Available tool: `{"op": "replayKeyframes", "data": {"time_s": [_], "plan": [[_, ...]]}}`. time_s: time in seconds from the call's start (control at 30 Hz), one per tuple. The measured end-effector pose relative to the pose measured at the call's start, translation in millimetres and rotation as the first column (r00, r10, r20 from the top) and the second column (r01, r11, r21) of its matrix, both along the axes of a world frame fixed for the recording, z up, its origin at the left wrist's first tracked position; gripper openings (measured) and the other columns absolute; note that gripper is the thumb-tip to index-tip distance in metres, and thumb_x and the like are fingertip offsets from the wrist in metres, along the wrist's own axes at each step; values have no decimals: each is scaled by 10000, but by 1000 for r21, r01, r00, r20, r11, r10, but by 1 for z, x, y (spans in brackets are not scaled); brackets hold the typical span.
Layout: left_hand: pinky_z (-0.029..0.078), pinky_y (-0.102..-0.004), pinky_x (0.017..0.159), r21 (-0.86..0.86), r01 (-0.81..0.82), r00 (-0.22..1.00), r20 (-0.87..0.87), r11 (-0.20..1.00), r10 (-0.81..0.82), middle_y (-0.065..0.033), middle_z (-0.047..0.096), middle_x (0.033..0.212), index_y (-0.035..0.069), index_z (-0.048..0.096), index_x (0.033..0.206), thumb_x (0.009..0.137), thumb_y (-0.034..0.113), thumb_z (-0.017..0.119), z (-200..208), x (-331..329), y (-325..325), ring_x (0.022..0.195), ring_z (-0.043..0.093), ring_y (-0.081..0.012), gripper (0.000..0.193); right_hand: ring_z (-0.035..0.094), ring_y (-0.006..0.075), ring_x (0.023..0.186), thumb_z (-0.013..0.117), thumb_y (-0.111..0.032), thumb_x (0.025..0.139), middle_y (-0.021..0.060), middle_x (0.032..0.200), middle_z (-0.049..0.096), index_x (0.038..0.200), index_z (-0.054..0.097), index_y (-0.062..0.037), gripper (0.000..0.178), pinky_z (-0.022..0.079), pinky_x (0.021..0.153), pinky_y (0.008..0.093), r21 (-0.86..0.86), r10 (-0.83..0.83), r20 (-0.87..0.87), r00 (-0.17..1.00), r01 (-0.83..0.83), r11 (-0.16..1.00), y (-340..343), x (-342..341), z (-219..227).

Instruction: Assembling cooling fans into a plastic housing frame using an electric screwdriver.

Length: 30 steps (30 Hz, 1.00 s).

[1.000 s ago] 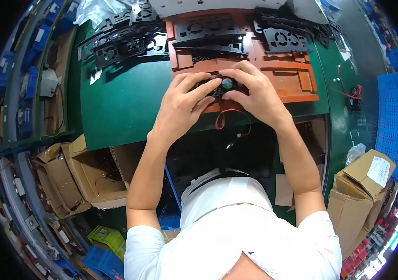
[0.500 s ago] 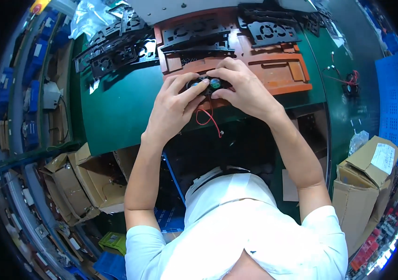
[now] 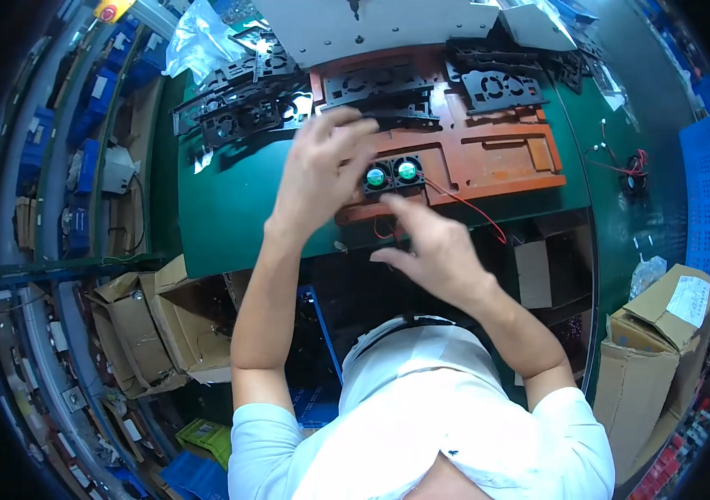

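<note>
Two small black cooling fans with green hubs, a left fan point(image 3: 376, 177) and a right fan point(image 3: 407, 170), lie side by side on the near part of an orange fixture tray point(image 3: 505, 179). Red wires point(image 3: 476, 210) trail from them over the tray's front edge. My left hand point(image 3: 322, 162) hovers just left of the fans, fingers stretched and slightly blurred, holding nothing that shows. Nearer to me, past the table's front edge, my right hand point(image 3: 442, 254) is open, thumb and forefinger spread, apart from the fans.
Black perforated metal brackets are piled at the back left point(image 3: 242, 121), and another bracket point(image 3: 501, 90) lies at the back right. A loose fan point(image 3: 634, 175) with red wires sits on the right. Cardboard boxes point(image 3: 647, 367) stand low on both sides; blue bins point(image 3: 76, 229) line the left shelf.
Both hands have let go of the fans, which now rest on the orange tray. My left hand has risen off them; my right hand has drawn back toward me. The view has shifted slightly.
</note>
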State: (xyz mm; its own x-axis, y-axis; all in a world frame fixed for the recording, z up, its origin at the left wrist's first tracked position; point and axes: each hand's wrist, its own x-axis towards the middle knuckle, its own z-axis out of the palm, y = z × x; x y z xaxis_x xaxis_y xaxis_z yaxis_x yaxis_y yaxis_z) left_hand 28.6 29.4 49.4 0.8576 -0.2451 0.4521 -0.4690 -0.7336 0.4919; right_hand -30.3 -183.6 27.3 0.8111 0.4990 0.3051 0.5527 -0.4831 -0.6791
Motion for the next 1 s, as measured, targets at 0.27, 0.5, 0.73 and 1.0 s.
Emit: {"op": "replayKeyframes", "data": {"time_s": [0.27,0.5,0.73,1.0], "plan": [[385,-452,1173,248,-107,991,-47,963,122,-181,498,1526,91,475,1532,886,336,778,-10,88,21,1406,461,-380,754,712,356,744,727,-7,893,176,876,700,1000,661,3,126,590,662,357,123,212,-45,976,-205,971,-21,-52,-89],[470,-462,1098,31,35,979,-201,999,-28,-214,575,1450,39,467,1515,786,308,859,-23,118,36,1317,570,-375,871,722,272,1041,666,-160,997,180,1193,717,1197,694,-4,255,548,937,352,112,10,-736,677,107,988,-46,-13,-162],[467,-472,1089,252,-138,982,-88,958,165,-129,600,1397,160,517,1492,739,284,872,2,90,20,1237,569,-410,842,736,307,1016,739,-170,942,217,1227,695,1254,660,-6,361,583,920,409,-130,19,-689,725,-149,980,-52,-32,-4],[434,-433,1124,2,-68,962,-265,998,66,-164,597,1399,163,473,1546,725,260,859,38,87,17,1325,563,-321,912,375,283,1486,723,-425,968,158,1611,355,1632,191,-93,913,312,1222,483,833,877,-480,32,332,443,96,-52,-42]]}}
